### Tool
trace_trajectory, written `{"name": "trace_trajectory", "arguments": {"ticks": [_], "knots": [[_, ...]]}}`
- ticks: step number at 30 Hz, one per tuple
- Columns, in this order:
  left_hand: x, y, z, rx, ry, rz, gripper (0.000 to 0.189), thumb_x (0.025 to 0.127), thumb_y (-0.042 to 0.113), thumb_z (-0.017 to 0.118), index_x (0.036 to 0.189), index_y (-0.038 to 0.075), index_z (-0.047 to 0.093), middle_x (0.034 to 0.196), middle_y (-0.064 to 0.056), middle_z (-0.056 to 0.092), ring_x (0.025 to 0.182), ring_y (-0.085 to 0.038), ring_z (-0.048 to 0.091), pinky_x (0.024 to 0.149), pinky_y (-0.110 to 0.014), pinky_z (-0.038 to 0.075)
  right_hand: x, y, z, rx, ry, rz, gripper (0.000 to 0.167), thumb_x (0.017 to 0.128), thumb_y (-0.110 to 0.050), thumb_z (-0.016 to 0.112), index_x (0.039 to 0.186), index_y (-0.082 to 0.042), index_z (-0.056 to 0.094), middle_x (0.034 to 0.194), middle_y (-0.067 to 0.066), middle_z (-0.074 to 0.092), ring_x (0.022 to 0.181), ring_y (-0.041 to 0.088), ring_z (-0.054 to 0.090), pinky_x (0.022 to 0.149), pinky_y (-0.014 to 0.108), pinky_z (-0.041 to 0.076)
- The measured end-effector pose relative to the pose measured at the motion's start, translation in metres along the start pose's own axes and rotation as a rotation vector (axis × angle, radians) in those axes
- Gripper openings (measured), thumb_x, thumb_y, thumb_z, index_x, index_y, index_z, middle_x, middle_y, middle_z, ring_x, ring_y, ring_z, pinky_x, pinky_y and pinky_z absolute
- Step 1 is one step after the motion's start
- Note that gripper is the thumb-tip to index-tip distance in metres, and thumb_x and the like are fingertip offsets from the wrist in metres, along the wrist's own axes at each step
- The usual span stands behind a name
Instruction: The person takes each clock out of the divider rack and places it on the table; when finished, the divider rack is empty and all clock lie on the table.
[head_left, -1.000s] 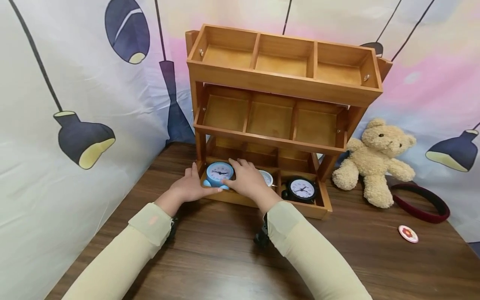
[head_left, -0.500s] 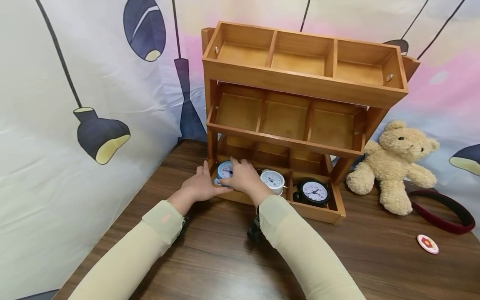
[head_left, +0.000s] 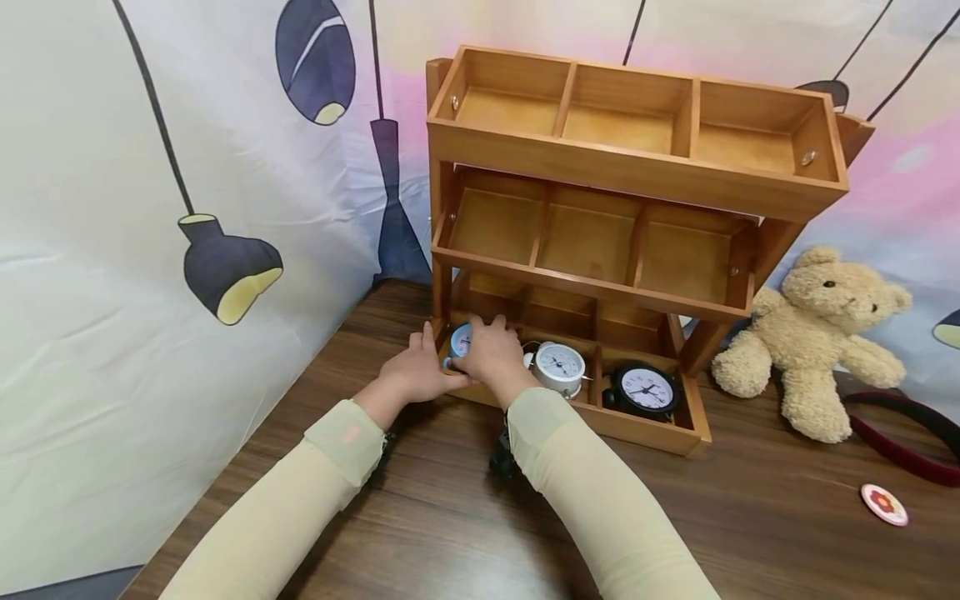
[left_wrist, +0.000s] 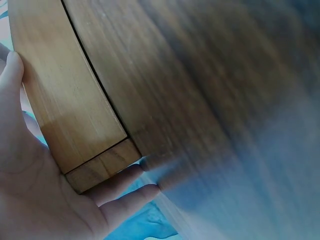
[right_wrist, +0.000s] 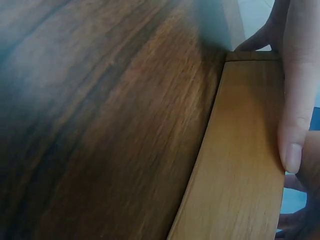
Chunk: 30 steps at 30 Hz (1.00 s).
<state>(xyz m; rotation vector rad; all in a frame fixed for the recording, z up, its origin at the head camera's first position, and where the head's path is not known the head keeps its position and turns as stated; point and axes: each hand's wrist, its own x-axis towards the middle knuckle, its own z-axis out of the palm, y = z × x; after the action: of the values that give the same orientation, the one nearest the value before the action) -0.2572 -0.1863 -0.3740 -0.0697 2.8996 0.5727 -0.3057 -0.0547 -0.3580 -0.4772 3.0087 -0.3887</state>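
Observation:
A light-blue alarm clock (head_left: 461, 340) sits in the left compartment of the shelf's bottom tray, partly covered by my right hand (head_left: 491, 354). That hand grips the clock from its right side, with the fingers over the top. My left hand (head_left: 416, 367) lies at the tray's left front corner, its fingers straight along the end and the thumb across the front. The left wrist view shows this hand (left_wrist: 45, 195) around the wooden tray corner (left_wrist: 70, 110). A white alarm clock (head_left: 560, 367) stands in the middle compartment and a black alarm clock (head_left: 645, 389) in the right one.
The wooden shelf (head_left: 637, 171) has two more divided trays above. A teddy bear (head_left: 817, 342) sits right of it, near a dark red headband (head_left: 900, 454) and a round flower badge (head_left: 884, 505). A printed cloth (head_left: 112, 375) hangs behind the brown table (head_left: 465, 508).
The head view has turned left, so everything appears shifted right. My right hand has moved left over the blue alarm clock, uncovering the white one. The left hand stays at the tray corner.

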Motion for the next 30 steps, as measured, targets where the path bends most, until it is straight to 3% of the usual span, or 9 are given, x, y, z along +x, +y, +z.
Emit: {"name": "trace_trajectory", "arguments": {"ticks": [5,16,30], "knots": [[0.0,0.004,-0.001,0.003,0.002,0.003,0.128,0.081,0.079,0.056,0.156,-0.003,-0.008,0.161,-0.029,0.009,0.131,-0.042,0.048,0.091,-0.05,0.05,0.001,0.002,-0.003,-0.043,-0.005,0.013,0.088,0.083,-0.059,0.073,0.152,-0.017,0.04,0.143,0.024,0.039,0.114,0.04,0.057,0.091,0.05,0.051],[-0.003,0.005,-0.001,0.036,0.002,-0.01,0.126,0.082,0.079,0.054,0.155,-0.005,-0.005,0.161,-0.03,0.01,0.139,-0.044,0.036,0.095,-0.053,0.048,0.004,0.004,-0.008,0.048,0.004,0.026,0.094,0.084,-0.061,0.069,0.152,-0.005,0.037,0.143,0.028,0.036,0.119,0.04,0.053,0.095,0.049,0.049],[-0.002,0.005,-0.001,0.055,-0.014,-0.023,0.129,0.08,0.082,0.052,0.156,-0.004,-0.007,0.161,-0.029,0.008,0.119,-0.044,0.057,0.086,-0.049,0.053,-0.015,0.018,-0.053,0.134,0.096,-0.04,0.092,0.084,-0.064,0.067,0.152,-0.008,0.04,0.141,0.03,0.038,0.107,0.038,0.059,0.091,0.048,0.051]]}}
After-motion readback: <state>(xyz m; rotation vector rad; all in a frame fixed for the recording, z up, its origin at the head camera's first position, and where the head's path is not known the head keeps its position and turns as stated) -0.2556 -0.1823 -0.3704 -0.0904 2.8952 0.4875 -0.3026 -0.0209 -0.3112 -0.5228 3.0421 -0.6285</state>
